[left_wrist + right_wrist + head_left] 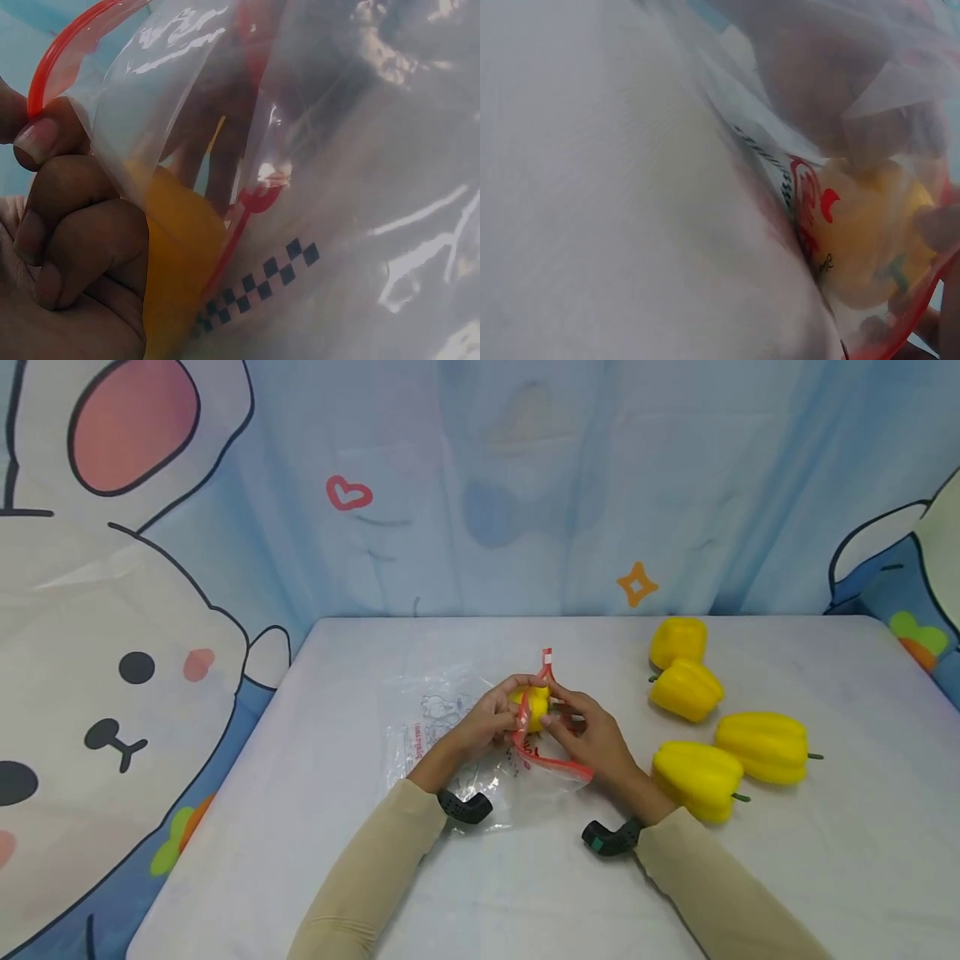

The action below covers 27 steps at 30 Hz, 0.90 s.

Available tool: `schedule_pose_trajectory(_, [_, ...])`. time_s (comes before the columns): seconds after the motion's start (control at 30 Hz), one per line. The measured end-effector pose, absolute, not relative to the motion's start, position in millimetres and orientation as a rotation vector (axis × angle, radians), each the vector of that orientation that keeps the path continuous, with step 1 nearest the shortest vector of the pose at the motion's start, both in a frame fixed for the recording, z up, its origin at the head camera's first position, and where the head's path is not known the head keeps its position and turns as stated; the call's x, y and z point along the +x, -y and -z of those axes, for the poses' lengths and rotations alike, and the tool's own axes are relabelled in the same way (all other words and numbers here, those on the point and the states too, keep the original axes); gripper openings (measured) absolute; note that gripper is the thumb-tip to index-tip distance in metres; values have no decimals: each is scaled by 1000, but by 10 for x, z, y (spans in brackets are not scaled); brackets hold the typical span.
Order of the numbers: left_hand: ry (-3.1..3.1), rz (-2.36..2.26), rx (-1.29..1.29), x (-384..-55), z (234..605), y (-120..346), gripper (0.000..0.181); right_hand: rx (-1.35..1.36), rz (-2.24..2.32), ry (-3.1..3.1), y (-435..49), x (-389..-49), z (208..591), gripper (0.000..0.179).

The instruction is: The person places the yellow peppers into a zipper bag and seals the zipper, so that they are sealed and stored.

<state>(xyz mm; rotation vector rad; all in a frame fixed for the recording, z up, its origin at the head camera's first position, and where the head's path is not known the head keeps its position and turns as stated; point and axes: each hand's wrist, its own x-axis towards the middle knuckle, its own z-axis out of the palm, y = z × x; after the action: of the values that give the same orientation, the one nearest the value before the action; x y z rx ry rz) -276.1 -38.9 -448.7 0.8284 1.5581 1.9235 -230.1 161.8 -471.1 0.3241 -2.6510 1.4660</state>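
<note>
A yellow bell pepper [537, 708] sits at the mouth of a clear zip bag [408, 735] with a red-edged opening, partly hidden by hands and plastic. My left hand [491, 720] pinches the red rim [46, 82] between thumb and finger, its other fingers curled beside the pepper [176, 247]. From the other side my right hand [592, 735] holds the pepper near its stem end. Through the plastic, the right wrist view shows fingers [881, 139] against the pepper [870, 232], with its green stem turned toward the lower right.
Two yellow bell peppers [686, 689] lie close together at the back right of the white table [847, 860]. Another pair [761, 747] lies nearer, by my right forearm. A patterned blue curtain [480, 485] hangs behind the table.
</note>
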Motion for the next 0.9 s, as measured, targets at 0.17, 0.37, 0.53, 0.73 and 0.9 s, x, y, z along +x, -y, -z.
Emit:
schedule_pose_trajectory(0.17, [-1580, -1917, 816, -2763, 4477, 392, 61, 196, -1403, 2624, -1610, -2267, 4621, 50])
schedule_pose_trajectory(0.37, [-1621, -1905, 796, -2766, 4465, 396, 60, 72, -1331, 2414, -1638, -2161, 4326, 36])
schedule_pose_trajectory(0.53, [-1640, -1893, 791, -2766, 4451, 399, 59, 187, -1364, 2300, -1658, -2019, 4020, 32])
schedule_pose_trajectory(0.73, [-1640, -1886, 788, -2772, 4469, 405, 59, 323, -1322, 2337, -1667, -1755, 3764, 26])
schedule_pose_trajectory(0.9, [-1635, -1885, 819, -2780, 4469, 404, 58, 340, -1182, 2416, -1798, -1493, 3777, 22])
